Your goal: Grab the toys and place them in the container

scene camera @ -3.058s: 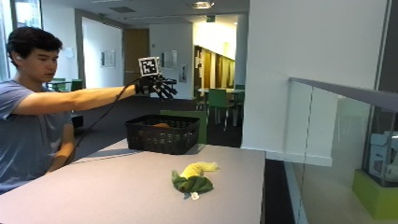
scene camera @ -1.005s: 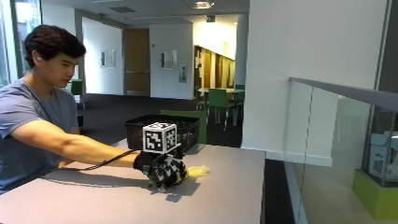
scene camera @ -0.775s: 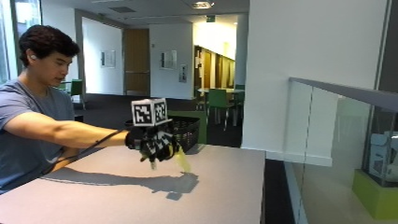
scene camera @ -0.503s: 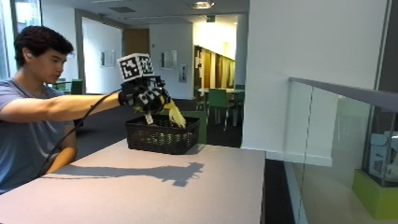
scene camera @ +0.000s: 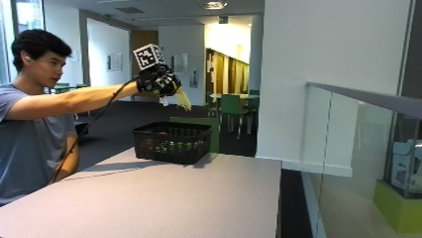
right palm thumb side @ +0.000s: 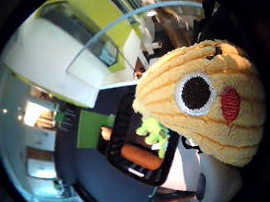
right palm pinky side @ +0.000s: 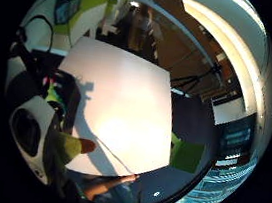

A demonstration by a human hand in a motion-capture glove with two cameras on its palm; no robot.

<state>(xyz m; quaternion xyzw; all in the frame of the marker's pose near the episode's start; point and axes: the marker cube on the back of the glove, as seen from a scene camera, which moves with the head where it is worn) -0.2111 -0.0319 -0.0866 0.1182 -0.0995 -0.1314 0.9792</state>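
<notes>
Gloved right hand [scene camera: 160, 79] up high above the black basket [scene camera: 173, 142], arm stretched straight out from the shoulder. Fingers curled round a yellow plush toy [scene camera: 183, 100], gripping it, with the toy's lower end dangling below the hand and clear of the basket rim. Up close from the thumb side: ribbed yellow fabric [right palm thumb side: 204, 103], one round white eye with a dark centre, a red patch beside it, filling much of the view right against the palm. Beyond it, down in the basket [right palm thumb side: 131, 141], an orange toy [right palm thumb side: 141, 156] lying along the bottom and a lime-green toy [right palm thumb side: 153, 130] beside it. Basket standing at the far end of the pale grey surface [scene camera: 171, 198], near the edge away from the person. From the little-finger side, looking down on the same surface [right palm pinky side: 120, 109], wide and pale, with a dark shadow of the arm across one corner. Bare left arm down at the person's side, partly hidden behind the surface edge.
</notes>
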